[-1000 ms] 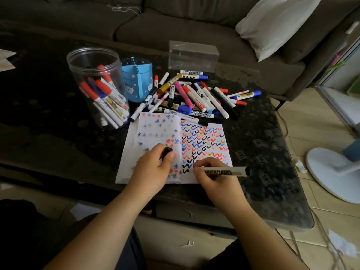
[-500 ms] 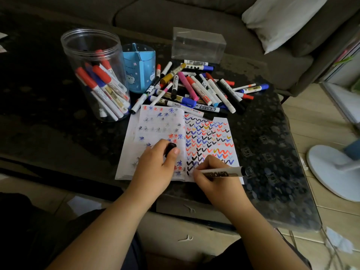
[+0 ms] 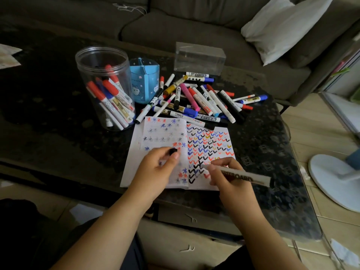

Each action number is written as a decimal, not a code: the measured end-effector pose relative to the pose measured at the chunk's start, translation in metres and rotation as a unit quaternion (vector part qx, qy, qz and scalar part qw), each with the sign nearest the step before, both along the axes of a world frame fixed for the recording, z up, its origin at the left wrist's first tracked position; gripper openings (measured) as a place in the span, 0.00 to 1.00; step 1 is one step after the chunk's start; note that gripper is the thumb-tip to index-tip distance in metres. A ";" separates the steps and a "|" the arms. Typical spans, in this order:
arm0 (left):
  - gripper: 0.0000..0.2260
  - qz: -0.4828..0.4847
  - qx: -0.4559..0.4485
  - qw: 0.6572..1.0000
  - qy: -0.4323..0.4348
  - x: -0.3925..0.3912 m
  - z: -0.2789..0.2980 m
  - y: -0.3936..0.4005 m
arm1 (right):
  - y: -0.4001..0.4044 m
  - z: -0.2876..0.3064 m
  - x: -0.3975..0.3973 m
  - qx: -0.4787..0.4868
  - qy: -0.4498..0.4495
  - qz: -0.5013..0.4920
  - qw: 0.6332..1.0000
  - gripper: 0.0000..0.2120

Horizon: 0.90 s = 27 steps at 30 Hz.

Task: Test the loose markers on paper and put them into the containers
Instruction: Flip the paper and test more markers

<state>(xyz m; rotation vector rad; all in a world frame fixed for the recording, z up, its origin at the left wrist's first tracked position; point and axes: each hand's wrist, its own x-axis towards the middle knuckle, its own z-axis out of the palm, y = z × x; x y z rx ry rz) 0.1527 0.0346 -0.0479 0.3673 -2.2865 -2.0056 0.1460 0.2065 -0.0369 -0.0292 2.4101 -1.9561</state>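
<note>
Item 1: I see a grey sofa (image 3: 175,26) along the far side, with a white cushion (image 3: 282,26) on its right end.
Item 2: a dark glass-topped table (image 3: 48,114) carries everything below.
Item 3: an open paper (image 3: 210,137) lies at the near edge, its left page marked with stars and its right page with rows of coloured ticks.
Item 4: a clear round jar (image 3: 103,61) stands at the table's left and holds red- and blue-capped markers upright and leaning.
Item 5: a clear rectangular box (image 3: 200,55) stands behind the pile; a blue divided pen holder (image 3: 144,82) stands just beside the jar.
Item 6: the loose markers (image 3: 198,100) lie heaped just beyond the paper's far edge.
Item 7: my right hand (image 3: 231,184) grips a whiteboard marker (image 3: 245,177), its tip touching the right page among black ticks.
Item 8: my left hand (image 3: 155,170) rests on the left page, thumb and fingers pinching a black cap (image 3: 173,151).
</note>
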 end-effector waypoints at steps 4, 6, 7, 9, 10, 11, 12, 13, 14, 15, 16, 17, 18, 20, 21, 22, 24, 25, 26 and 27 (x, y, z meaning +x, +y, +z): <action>0.08 0.041 0.244 0.968 -0.040 0.000 0.017 0.001 | -0.006 0.024 0.001 -0.092 0.008 0.048 0.995 0.03; 0.05 0.051 0.355 0.932 -0.057 0.001 0.024 0.002 | -0.011 0.033 0.001 -0.128 0.022 0.058 0.990 0.09; 0.06 0.054 0.389 0.917 -0.065 0.003 0.026 0.003 | -0.013 0.036 0.001 -0.132 0.030 0.060 0.989 0.10; 0.09 0.050 0.425 0.901 -0.077 0.006 0.029 0.003 | -0.015 0.040 0.003 -0.126 0.041 0.062 0.989 0.09; 0.09 0.046 0.432 0.897 -0.079 0.007 0.030 0.004 | -0.016 0.041 0.004 -0.123 0.044 0.060 0.990 0.08; 0.10 0.042 0.437 0.895 -0.078 0.008 0.031 0.004 | -0.016 0.041 0.004 -0.121 0.048 0.058 0.990 0.08; 0.10 0.038 0.440 0.894 -0.075 0.009 0.032 0.005 | -0.016 0.042 0.005 -0.121 0.049 0.058 0.990 0.08; 0.09 0.034 0.439 0.895 -0.073 0.010 0.033 0.006 | -0.017 0.042 0.006 -0.125 0.050 0.058 0.989 0.07; 0.09 0.029 0.436 0.897 -0.069 0.011 0.034 0.006 | -0.017 0.043 0.006 -0.128 0.051 0.060 0.989 0.07; 0.09 0.022 0.432 0.899 -0.065 0.012 0.034 0.006 | -0.017 0.043 0.007 -0.128 0.051 0.063 0.988 0.07; 0.09 0.014 0.426 0.902 -0.064 0.013 0.034 0.006 | -0.017 0.044 0.007 -0.125 0.050 0.063 0.989 0.08; 0.09 0.005 0.416 0.907 -0.063 0.014 0.034 0.006 | -0.016 0.044 0.007 -0.121 0.050 0.061 0.990 0.08; 0.10 -0.006 0.404 0.913 -0.065 0.015 0.034 0.004 | -0.015 0.044 0.007 -0.115 0.049 0.058 0.991 0.08; 0.10 -0.038 0.376 0.923 -0.072 0.018 0.034 0.002 | -0.013 0.045 0.005 -0.101 0.046 0.053 0.992 0.10; 0.09 -0.054 0.366 0.926 -0.077 0.020 0.035 0.002 | -0.012 0.046 0.005 -0.097 0.043 0.054 0.993 0.11; 0.09 -0.070 0.356 0.928 -0.081 0.022 0.036 0.001 | -0.012 0.047 0.005 -0.096 0.040 0.056 0.993 0.11; 0.07 -0.106 0.317 0.939 -0.081 0.025 0.038 0.001 | -0.011 0.047 0.004 -0.098 0.034 0.060 0.993 0.13; 0.07 -0.126 0.282 0.948 -0.076 0.027 0.040 0.001 | -0.012 0.048 0.004 -0.097 0.031 0.060 0.993 0.15; 0.07 -0.143 0.239 0.958 -0.065 0.029 0.042 0.001 | -0.012 0.049 0.005 -0.094 0.030 0.056 0.994 0.16; 0.05 -0.155 0.193 0.967 -0.050 0.030 0.044 0.002 | -0.013 0.050 0.005 -0.093 0.029 0.050 0.994 0.16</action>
